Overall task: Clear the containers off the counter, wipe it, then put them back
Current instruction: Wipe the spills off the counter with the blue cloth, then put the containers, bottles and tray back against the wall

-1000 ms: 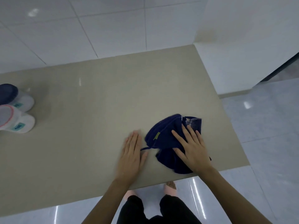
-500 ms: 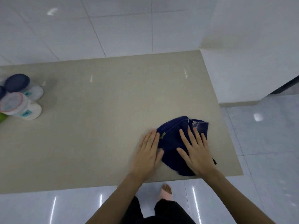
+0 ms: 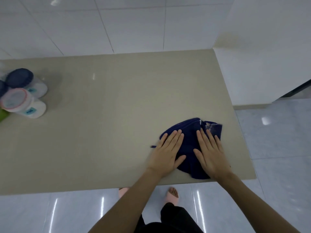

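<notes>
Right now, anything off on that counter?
Only the dark blue cloth: whitish residue smeared on its far right corner, and it lies bunched under both flat hands, left hand, right hand. The containers stand upright at the counter's left edge.

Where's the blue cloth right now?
In the head view the blue cloth lies on the counter near its front right corner, flat under both hands, left hand and right hand.

My left hand flat, palm down, fingers together pointing forward, thumb out to the right, my right hand flat just beside it, fingers slightly spread, both forearms bare
</notes>
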